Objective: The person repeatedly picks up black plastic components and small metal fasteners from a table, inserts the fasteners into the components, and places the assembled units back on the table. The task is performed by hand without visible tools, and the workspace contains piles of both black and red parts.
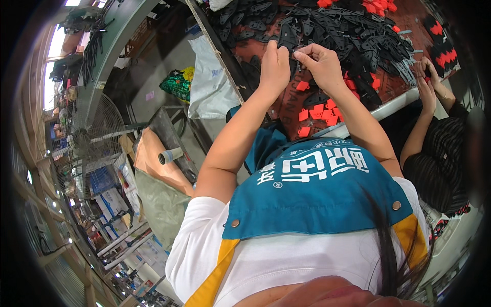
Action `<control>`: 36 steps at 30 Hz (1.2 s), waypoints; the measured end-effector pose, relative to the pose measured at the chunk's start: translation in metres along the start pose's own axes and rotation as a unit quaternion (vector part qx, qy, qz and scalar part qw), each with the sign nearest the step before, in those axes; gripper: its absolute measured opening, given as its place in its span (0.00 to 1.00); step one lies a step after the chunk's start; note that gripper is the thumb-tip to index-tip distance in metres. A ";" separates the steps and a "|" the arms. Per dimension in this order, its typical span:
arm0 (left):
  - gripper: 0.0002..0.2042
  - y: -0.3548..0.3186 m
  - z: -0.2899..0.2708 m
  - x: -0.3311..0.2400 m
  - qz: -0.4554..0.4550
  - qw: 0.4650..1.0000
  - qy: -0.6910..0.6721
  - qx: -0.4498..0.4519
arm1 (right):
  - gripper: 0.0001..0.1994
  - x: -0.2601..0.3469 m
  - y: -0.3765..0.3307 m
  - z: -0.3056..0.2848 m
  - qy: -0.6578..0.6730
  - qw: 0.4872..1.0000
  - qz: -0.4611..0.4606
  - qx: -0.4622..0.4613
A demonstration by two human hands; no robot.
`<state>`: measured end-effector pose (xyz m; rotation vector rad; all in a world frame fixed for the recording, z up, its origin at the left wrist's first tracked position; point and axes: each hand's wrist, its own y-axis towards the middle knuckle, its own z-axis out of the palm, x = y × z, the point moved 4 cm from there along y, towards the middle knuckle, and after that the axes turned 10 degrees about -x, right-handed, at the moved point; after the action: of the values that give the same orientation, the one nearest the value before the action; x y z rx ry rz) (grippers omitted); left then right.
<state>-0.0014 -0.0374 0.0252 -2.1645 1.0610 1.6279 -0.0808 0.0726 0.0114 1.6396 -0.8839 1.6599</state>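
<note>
My left hand (275,66) is closed, its fingers curled at a flat black plastic part (293,68) that shows between my two hands. Close beside it, my right hand (323,65) pinches thumb against forefinger; what sits in that pinch is too small to make out. Beyond my fingertips a large heap of flat black plastic parts (332,30) with holes spreads over the table. Small red plastic tabs (318,110) lie loose nearer to me, below my hands.
The reddish-brown tabletop (285,108) has a pale front edge (396,102). At right, another person's hands (427,84) work beside black-and-red pieces (444,57). More red tabs (377,6) lie at the far side. On my left are a white sack (207,82) and a standing fan (84,135).
</note>
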 end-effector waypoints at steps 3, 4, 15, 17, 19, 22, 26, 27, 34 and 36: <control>0.11 0.006 0.003 0.011 0.055 0.998 0.027 0.025 | 0.09 -0.007 0.002 0.000 0.013 1.000 0.015 -0.012; 0.11 0.009 0.004 0.013 0.073 0.996 0.043 0.038 | 0.09 -0.009 0.004 0.000 0.030 0.999 0.017 -0.012; 0.27 0.094 -0.011 0.146 -0.017 0.776 0.518 0.360 | 0.18 -0.079 0.095 -0.116 0.202 0.940 0.123 -0.247; 0.37 0.094 -0.005 0.148 -0.087 0.721 0.562 0.396 | 0.19 -0.089 0.092 -0.109 0.179 0.948 0.164 -0.203; 0.45 0.091 -0.002 0.157 -0.114 0.704 0.571 0.407 | 0.18 -0.086 0.085 -0.084 0.092 0.973 0.133 -0.166; 0.47 0.087 0.008 0.166 -0.144 0.683 0.578 0.422 | 0.13 -0.091 0.096 -0.049 -0.135 0.986 -0.027 -0.093; 0.33 0.083 0.014 0.185 -0.165 0.668 0.521 0.506 | 0.08 -0.068 0.108 -0.001 -0.580 0.762 -0.282 -0.052; 0.34 0.084 0.016 0.181 -0.159 0.672 0.521 0.502 | 0.07 -0.072 0.112 0.006 -0.599 0.755 -0.264 -0.030; 0.34 0.057 0.014 0.127 -0.112 0.632 0.580 0.502 | 0.07 -0.089 0.124 0.026 -0.679 0.706 -0.203 0.020; 0.33 0.053 0.016 0.125 -0.088 0.634 0.578 0.506 | 0.07 -0.088 0.122 0.032 -0.692 0.697 -0.188 0.006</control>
<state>-0.0341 -0.1169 -0.0816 -2.0399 1.3706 -0.7170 -0.1601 -0.0219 -0.0804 2.7608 -0.9822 -0.1446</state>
